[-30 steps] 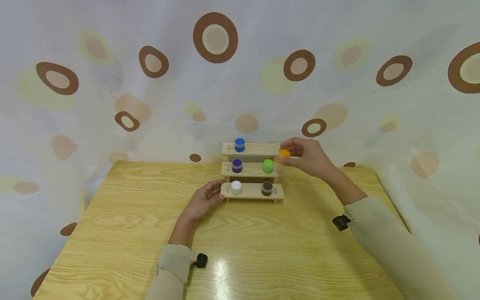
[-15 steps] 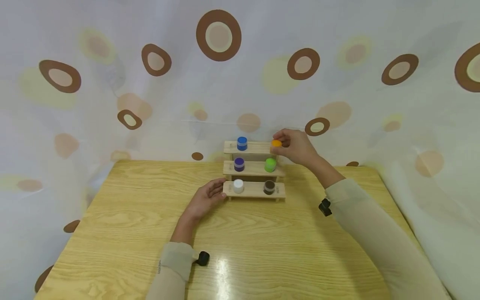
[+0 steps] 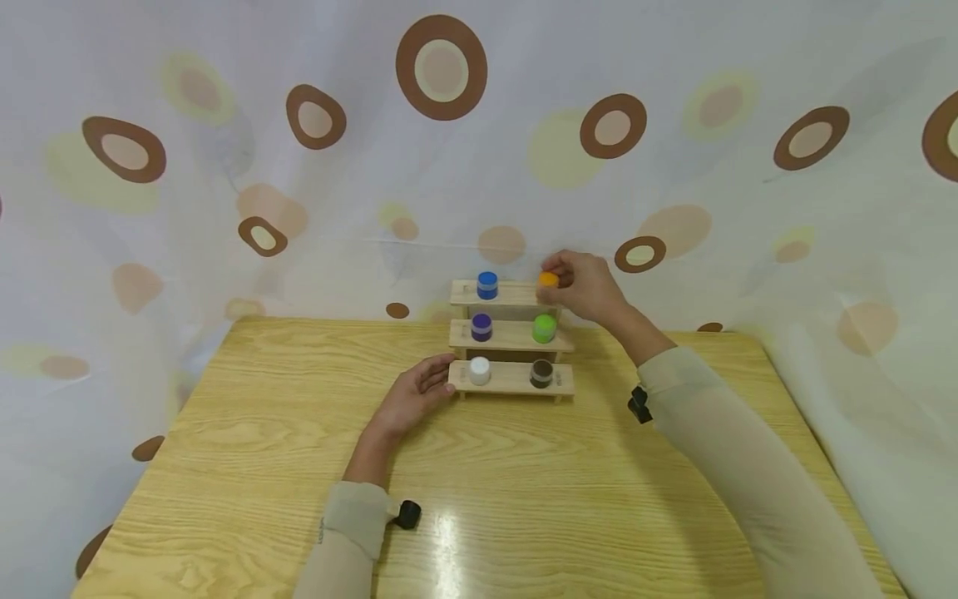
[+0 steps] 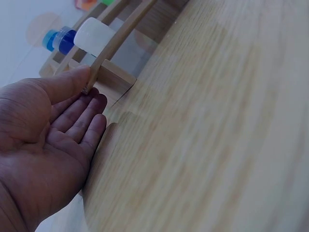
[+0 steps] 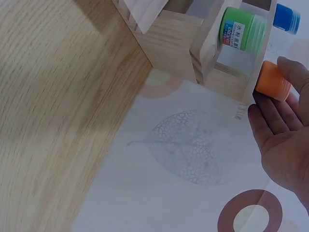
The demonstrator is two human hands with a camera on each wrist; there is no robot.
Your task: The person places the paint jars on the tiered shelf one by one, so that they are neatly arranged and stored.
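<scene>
A three-tier wooden display rack (image 3: 512, 378) stands against the back wall. My right hand (image 3: 591, 287) holds an orange-lidded paint jar (image 3: 549, 279) between thumb and fingers. That orange jar (image 5: 273, 81) is on the right end of the top shelf. My left hand (image 3: 410, 398) grips the left end of the lowest shelf. In the left wrist view its thumb (image 4: 72, 81) presses the shelf's end, with the fingers bent below. A blue jar (image 3: 487, 285) sits top left. Purple (image 3: 481, 327) and green jars (image 3: 544, 329) share the middle shelf; white (image 3: 480, 371) and black jars (image 3: 541, 373) the lowest.
The rack stands at the back edge of a wood-grain table (image 3: 479, 474). Behind it hangs a pale cloth (image 3: 359, 183) with brown rings and beige spots, close to the top shelf.
My right hand has brought the orange jar leftward and up from beside the rack, then down onto the top shelf's right end. The left hand has stayed at the rack's left end.
</scene>
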